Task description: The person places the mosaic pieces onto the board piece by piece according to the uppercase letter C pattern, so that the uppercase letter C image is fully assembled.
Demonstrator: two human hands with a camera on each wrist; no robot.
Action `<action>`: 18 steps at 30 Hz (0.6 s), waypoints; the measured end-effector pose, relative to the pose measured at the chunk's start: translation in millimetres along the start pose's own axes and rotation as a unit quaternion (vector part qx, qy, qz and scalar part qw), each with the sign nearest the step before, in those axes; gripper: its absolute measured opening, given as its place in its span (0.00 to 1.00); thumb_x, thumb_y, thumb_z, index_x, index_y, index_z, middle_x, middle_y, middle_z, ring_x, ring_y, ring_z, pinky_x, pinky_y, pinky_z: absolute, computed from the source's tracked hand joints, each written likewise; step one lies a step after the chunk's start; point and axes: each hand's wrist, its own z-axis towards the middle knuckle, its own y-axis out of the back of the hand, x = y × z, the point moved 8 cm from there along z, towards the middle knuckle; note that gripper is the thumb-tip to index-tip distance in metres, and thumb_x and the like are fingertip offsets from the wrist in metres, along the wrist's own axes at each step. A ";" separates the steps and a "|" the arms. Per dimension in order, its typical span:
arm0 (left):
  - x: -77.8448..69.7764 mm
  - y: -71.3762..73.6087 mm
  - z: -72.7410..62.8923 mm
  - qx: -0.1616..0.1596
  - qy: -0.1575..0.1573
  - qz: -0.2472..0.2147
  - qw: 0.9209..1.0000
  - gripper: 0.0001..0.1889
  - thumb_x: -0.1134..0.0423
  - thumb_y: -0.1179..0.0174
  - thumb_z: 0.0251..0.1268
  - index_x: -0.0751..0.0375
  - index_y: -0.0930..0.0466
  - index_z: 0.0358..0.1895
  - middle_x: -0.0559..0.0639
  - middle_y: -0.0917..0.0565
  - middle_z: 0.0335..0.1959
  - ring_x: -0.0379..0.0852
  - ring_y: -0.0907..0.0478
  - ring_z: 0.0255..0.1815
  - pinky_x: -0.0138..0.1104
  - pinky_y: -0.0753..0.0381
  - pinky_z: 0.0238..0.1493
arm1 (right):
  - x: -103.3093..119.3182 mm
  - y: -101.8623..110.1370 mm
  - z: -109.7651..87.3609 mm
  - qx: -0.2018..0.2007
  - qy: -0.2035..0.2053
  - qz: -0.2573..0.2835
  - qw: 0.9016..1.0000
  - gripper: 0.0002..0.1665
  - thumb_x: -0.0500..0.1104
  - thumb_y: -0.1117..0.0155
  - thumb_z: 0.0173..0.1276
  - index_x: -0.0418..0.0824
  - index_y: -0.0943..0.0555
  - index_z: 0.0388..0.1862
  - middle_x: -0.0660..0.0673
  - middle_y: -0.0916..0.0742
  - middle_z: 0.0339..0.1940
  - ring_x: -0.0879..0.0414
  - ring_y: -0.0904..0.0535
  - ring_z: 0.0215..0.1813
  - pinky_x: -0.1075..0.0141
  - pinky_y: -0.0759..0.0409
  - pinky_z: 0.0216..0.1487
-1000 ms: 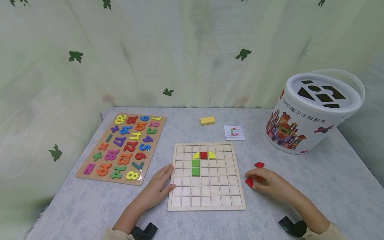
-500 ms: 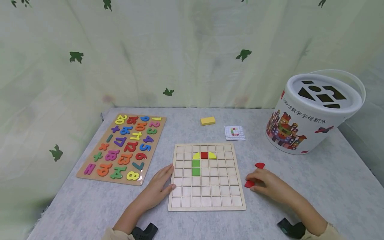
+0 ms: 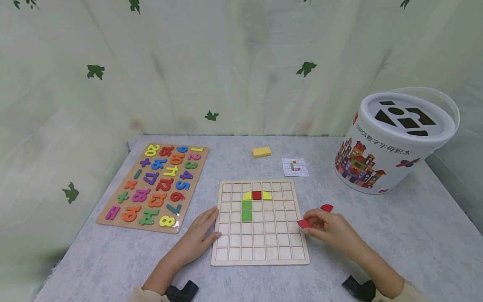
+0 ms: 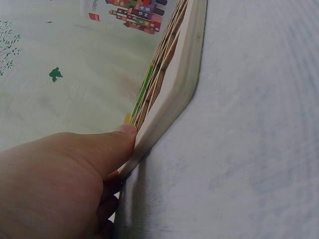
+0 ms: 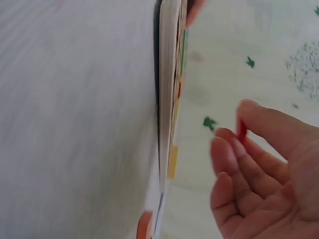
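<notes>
While the left hand [image 3: 199, 230] rests on the left edge of the wooden grid board [image 3: 305, 251], its thumb on the rim and its fingers along the side without clasping a piece, the right hand [image 3: 330, 226] pinches a red piece [image 3: 304, 223] between thumb and fingers, raised clear of the board at its right rim. The board is divided into small square compartments, seven across and seven deep. In the second row from the far side sit a yellow curved piece [image 3: 247, 196], a red square [image 3: 256, 195] and another yellow curved piece [image 3: 267, 196], side by side in the third, fourth and fifth compartments. Two green squares [image 3: 246, 210] fill the third column just below the first yellow one. On the far right stands a white bucket [image 3: 373, 163] with a handle and a lid [image 3: 409, 114] pierced by shaped holes; its contents cannot be seen. A second red piece [image 3: 326, 208] lies on the table [image 3: 264, 285] just beyond the right hand, whose fingers cover part of the held piece. Past the board's far edge lie a yellow block [image 3: 261, 152] and, farther right, a small card [image 3: 295, 167] printed with a grid and coloured figure. Well to the left, a brown number board [image 3: 151, 226] bears colourful numerals and signs. Behind everything hangs a pale curtain [image 3: 241, 63] with green leaf shapes.
</notes>
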 end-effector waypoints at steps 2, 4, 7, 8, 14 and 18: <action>-0.1 0.0 0.1 0.001 0.003 -0.001 1.000 0.35 0.54 0.46 0.63 0.60 0.49 0.69 0.52 0.48 0.70 0.52 0.54 0.69 0.50 0.47 0.62 | 8.2 -2.2 3.6 -0.013 0.001 0.018 1.000 0.15 0.40 0.30 0.52 0.39 0.21 0.40 0.58 0.21 0.25 0.64 0.27 0.28 0.70 0.26 0.30; -0.5 0.3 -0.1 0.000 0.003 -0.002 1.000 0.35 0.55 0.45 0.63 0.61 0.49 0.69 0.52 0.48 0.70 0.52 0.54 0.69 0.50 0.47 0.62 | 17.2 -6.6 7.5 -0.016 0.006 0.033 0.999 0.16 0.40 0.30 0.52 0.39 0.21 0.40 0.58 0.21 0.25 0.63 0.27 0.29 0.69 0.26 0.31; -0.4 0.4 -0.4 0.000 0.003 -0.001 1.000 0.35 0.55 0.45 0.63 0.61 0.49 0.69 0.52 0.48 0.70 0.52 0.54 0.69 0.50 0.47 0.62 | 30.3 -15.8 13.9 -0.013 0.016 0.048 0.999 0.16 0.43 0.30 0.53 0.41 0.21 0.40 0.59 0.21 0.25 0.63 0.27 0.29 0.68 0.25 0.30; -0.6 0.4 -0.6 0.000 0.003 -0.001 1.000 0.35 0.55 0.45 0.63 0.61 0.49 0.69 0.52 0.48 0.70 0.52 0.54 0.69 0.51 0.47 0.62 | 34.5 -19.4 16.2 -0.010 0.020 0.052 0.998 0.15 0.44 0.30 0.53 0.42 0.21 0.39 0.59 0.21 0.25 0.62 0.27 0.29 0.69 0.25 0.30; -1.8 1.1 -1.0 0.000 -0.002 -0.001 1.000 0.35 0.54 0.46 0.63 0.62 0.49 0.69 0.52 0.48 0.70 0.53 0.54 0.69 0.51 0.48 0.62 | 55.1 -42.9 30.9 0.003 0.049 0.063 0.997 0.14 0.42 0.29 0.52 0.44 0.22 0.37 0.59 0.22 0.23 0.63 0.28 0.28 0.70 0.26 0.31; -1.1 1.0 -0.8 0.001 -0.002 -0.002 1.000 0.35 0.54 0.46 0.63 0.61 0.49 0.69 0.52 0.48 0.70 0.53 0.55 0.69 0.51 0.48 0.62 | 61.4 -59.4 39.5 0.013 0.060 0.070 0.996 0.13 0.40 0.29 0.51 0.44 0.22 0.36 0.59 0.23 0.23 0.63 0.28 0.28 0.71 0.27 0.30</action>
